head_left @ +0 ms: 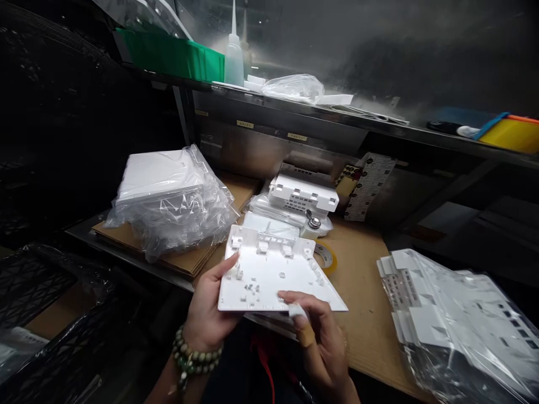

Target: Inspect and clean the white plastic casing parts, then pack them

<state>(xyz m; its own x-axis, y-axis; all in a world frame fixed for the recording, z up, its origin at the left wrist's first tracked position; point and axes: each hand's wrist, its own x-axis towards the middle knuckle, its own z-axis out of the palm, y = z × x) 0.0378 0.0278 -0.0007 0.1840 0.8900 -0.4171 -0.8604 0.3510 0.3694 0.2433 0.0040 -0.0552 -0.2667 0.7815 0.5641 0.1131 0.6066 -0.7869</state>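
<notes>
A white plastic housing panel (273, 275), inner side up with small posts and clips, is held tilted over the table's front edge. My left hand (213, 303) grips its left side, thumb on the inner face and the other fingers hidden underneath. At the near edge, my right hand (322, 331) is closed on the panel, one fingertip on the inner face and the thumb in front of the rim. Tan tape wraps that thumb, and something small and white (297, 312) covers its tip; I cannot tell what it is.
Bagged white panels (164, 179) are stacked on cardboard at left; more bagged housings (463, 320) lie at right. Behind the held panel are a white slotted housing (303, 191), a small metal-topped container (311, 224) and a tape roll (326, 258). A shelf (295, 106) crosses above.
</notes>
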